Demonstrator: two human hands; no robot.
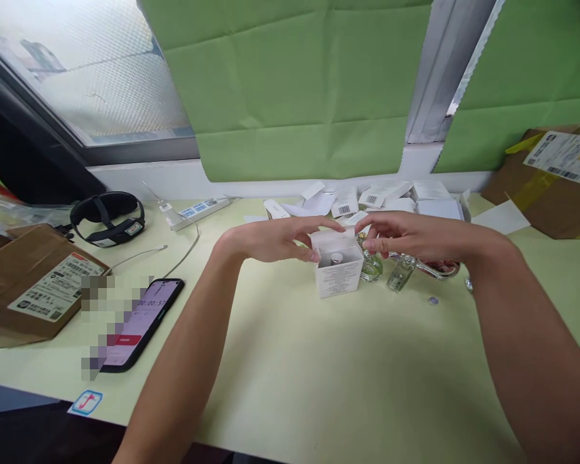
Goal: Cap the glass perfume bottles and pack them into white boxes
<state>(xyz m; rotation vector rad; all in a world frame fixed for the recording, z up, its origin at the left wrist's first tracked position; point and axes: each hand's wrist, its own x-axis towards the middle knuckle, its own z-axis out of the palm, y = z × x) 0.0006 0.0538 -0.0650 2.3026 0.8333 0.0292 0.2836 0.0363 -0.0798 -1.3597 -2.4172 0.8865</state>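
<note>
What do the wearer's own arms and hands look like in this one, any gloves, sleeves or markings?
Left hand and right hand are ungloved. The left forearm and right forearm show no sleeves, watch, bracelet or cables. I can make out no rings or markings.

Matt white card on the small box [339,280], a shiny, metallic-looking cap [336,258] inside it, glossy clear glass on the little bottle [402,273], creased cloth in the green curtain [294,90], smooth tabletop [299,380], dull brown cardboard carton [541,200], glossy phone screen [142,319].
</note>
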